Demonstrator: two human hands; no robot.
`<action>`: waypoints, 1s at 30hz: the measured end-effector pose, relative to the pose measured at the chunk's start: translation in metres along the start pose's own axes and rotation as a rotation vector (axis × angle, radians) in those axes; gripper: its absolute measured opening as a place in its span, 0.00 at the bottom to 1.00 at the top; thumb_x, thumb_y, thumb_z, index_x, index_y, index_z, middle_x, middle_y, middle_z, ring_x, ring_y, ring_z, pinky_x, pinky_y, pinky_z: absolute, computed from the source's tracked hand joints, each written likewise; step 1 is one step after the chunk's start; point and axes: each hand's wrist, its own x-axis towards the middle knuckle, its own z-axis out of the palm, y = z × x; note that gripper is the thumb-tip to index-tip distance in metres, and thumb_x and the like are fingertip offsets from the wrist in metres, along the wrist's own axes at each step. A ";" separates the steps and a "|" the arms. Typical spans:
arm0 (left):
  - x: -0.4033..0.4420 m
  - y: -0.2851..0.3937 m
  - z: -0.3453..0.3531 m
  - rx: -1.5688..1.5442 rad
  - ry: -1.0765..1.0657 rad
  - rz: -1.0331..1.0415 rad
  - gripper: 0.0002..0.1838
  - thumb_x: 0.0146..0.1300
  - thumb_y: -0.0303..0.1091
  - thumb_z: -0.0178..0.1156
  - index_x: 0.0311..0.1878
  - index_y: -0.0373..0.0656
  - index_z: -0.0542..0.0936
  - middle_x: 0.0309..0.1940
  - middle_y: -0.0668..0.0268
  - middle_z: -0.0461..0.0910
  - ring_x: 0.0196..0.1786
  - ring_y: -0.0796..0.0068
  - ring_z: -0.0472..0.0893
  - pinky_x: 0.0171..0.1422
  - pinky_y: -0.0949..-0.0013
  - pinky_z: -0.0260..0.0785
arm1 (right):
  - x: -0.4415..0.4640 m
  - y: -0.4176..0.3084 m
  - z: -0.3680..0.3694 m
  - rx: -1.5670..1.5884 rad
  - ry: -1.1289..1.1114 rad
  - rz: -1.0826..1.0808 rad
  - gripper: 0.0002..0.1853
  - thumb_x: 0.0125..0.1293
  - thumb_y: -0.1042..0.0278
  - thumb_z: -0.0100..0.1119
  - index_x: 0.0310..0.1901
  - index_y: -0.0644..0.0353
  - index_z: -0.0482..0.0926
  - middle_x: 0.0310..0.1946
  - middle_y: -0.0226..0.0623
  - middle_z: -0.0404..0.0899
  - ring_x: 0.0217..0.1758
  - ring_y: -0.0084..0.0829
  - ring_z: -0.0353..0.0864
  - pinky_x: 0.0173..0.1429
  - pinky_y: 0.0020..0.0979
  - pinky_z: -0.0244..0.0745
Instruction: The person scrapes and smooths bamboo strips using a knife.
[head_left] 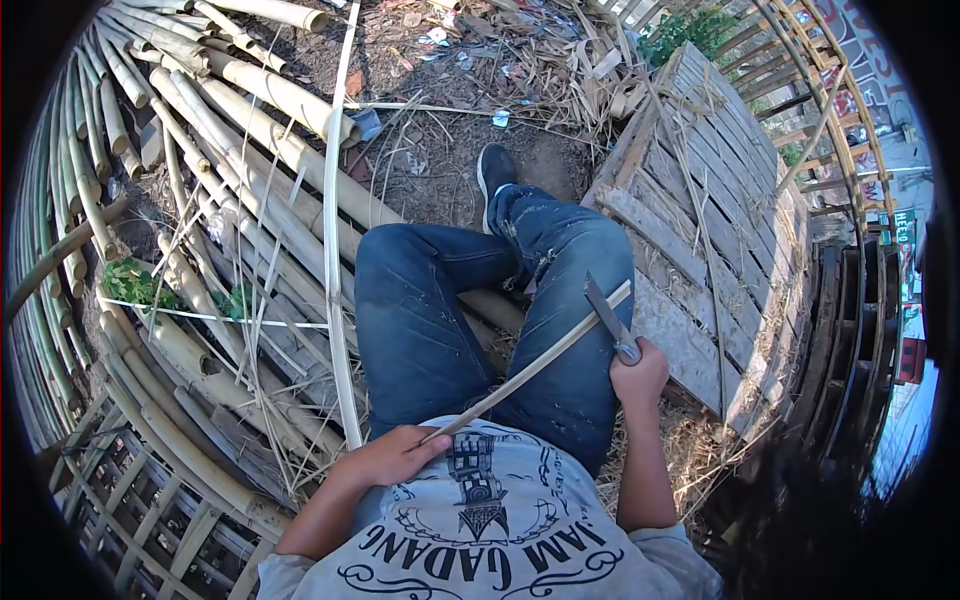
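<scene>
My left hand [398, 455] is closed around the lower end of a bamboo strip [530, 370], close to my shirt. The strip slants up to the right across my lap, over my thigh. In my right hand [638, 372] is a knife [607, 312], its grey handle in my closed fingers. The knife's blade points up and left and lies across the strip near its upper end; whether it cuts into the strip I cannot tell. Small pale shavings cling to my jeans [570, 250].
Stacked bamboo poles [260, 130] fill the left side, with a long pale strip [334, 220] running upright beside my knee. A slatted wooden pallet [690, 210] lies to my right. Dry scraps and litter [540, 60] cover the ground ahead. Woven bamboo lattice [150, 510] is at lower left.
</scene>
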 end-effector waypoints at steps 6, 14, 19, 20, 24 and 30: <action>-0.013 -0.018 0.002 0.059 0.016 -0.056 0.26 0.76 0.50 0.45 0.55 0.33 0.76 0.36 0.53 0.82 0.40 0.70 0.78 0.50 0.66 0.70 | 0.001 0.014 0.007 0.096 0.036 0.093 0.12 0.49 0.61 0.61 0.27 0.63 0.81 0.24 0.55 0.79 0.34 0.58 0.80 0.39 0.48 0.75; -0.050 -0.030 -0.002 0.152 0.075 -0.168 0.24 0.74 0.50 0.50 0.37 0.35 0.78 0.23 0.70 0.73 0.30 0.80 0.69 0.35 0.70 0.65 | 0.008 0.040 0.022 0.424 -0.046 0.385 0.15 0.50 0.59 0.61 0.30 0.64 0.82 0.25 0.57 0.79 0.35 0.59 0.80 0.42 0.49 0.76; -0.090 -0.014 -0.005 -0.269 0.489 -0.323 0.20 0.73 0.48 0.50 0.29 0.45 0.71 0.19 0.76 0.62 0.22 0.85 0.59 0.26 0.76 0.51 | 0.006 0.046 0.026 0.345 0.047 0.234 0.15 0.52 0.61 0.62 0.37 0.63 0.82 0.30 0.56 0.80 0.39 0.58 0.80 0.43 0.48 0.74; -0.090 -0.004 -0.005 -0.275 0.610 -0.308 0.20 0.74 0.49 0.49 0.28 0.45 0.70 0.18 0.76 0.60 0.21 0.85 0.58 0.25 0.76 0.51 | 0.004 0.045 0.026 0.370 0.028 0.240 0.15 0.52 0.61 0.62 0.37 0.63 0.82 0.30 0.56 0.80 0.39 0.58 0.80 0.43 0.48 0.74; -0.014 0.024 -0.026 -0.276 0.316 -0.054 0.26 0.74 0.59 0.39 0.29 0.46 0.63 0.19 0.77 0.56 0.18 0.86 0.51 0.20 0.76 0.42 | 0.006 0.057 0.035 0.471 0.141 0.223 0.15 0.53 0.63 0.64 0.34 0.67 0.79 0.27 0.55 0.79 0.32 0.54 0.80 0.40 0.44 0.73; 0.121 0.091 0.014 -0.295 -0.219 -0.093 0.34 0.69 0.72 0.32 0.30 0.47 0.62 0.16 0.78 0.53 0.15 0.88 0.50 0.16 0.79 0.41 | -0.017 0.067 -0.005 0.728 0.100 0.190 0.19 0.57 0.62 0.69 0.26 0.66 0.70 0.16 0.38 0.61 0.22 0.29 0.56 0.27 0.33 0.59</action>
